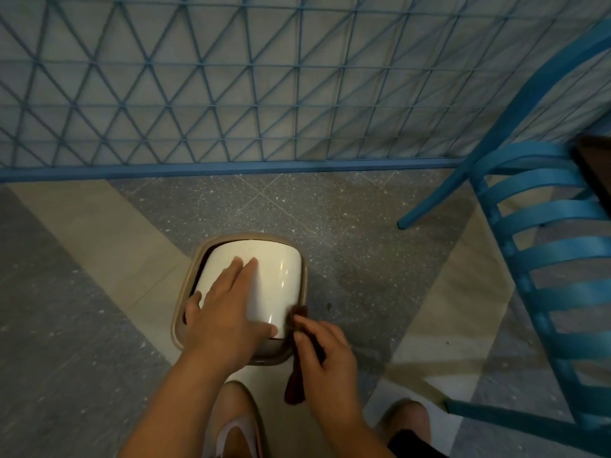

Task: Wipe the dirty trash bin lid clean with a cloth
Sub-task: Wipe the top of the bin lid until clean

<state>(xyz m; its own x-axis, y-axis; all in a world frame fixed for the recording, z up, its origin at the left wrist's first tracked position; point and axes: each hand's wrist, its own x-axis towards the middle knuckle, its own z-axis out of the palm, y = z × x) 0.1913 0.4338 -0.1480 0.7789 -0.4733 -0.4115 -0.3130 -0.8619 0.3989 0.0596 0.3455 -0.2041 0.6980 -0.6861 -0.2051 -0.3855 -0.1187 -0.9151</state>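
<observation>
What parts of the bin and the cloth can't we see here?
Head view only:
- Trash bin body: hidden beneath its own lid.
- Lid's near-left surface: covered by the left hand, so any dirt there cannot be judged.
- Cloth: its middle is hidden inside the right hand.
- Blue chair: cut off by the right edge.

Below you, a terrazzo floor (347, 226) in speckled grey and pale beige bands carries a small trash bin (185, 312), standing on it near your feet (238, 428) and out from the far edge. A blue lattice fence (231, 94) meets the floor along that far edge. A blue slatted chair (545, 246) stands at the floor's right side, one leg planted right of the bin.
</observation>
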